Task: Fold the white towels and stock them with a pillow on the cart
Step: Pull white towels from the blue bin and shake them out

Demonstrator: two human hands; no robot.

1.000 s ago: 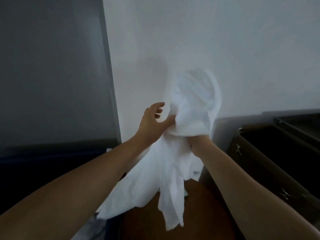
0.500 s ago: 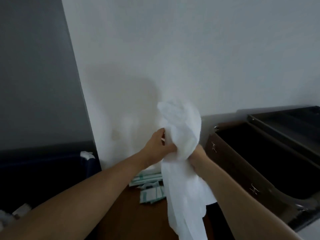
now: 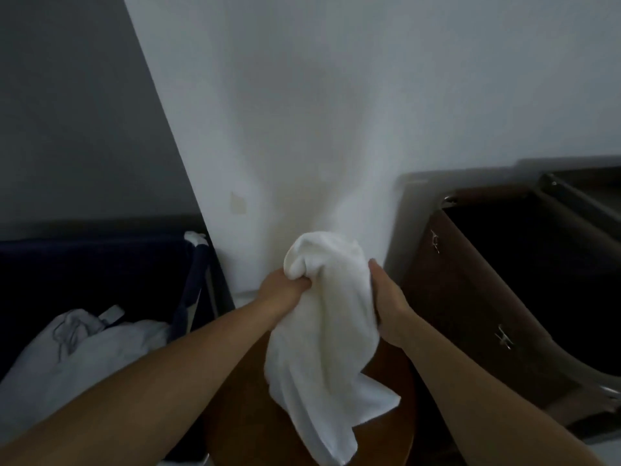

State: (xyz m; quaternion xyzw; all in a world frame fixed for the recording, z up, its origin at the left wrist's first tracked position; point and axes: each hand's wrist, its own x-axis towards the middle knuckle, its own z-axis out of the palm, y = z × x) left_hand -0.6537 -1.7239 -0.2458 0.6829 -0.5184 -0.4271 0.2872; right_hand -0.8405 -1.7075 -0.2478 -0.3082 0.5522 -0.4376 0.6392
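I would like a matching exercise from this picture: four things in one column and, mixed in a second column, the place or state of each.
Things:
1. white towel
2. left hand
3. dark blue bin
4. brown cart

Places or states:
A. stands at the right, against the wall
B. hangs bunched and unfolded between both hands
C. stands at the left, with pale crumpled cloth in it
D. grips the towel near its top, fingers curled into the cloth

Pairs: 1-B, 2-D, 3-C, 4-A
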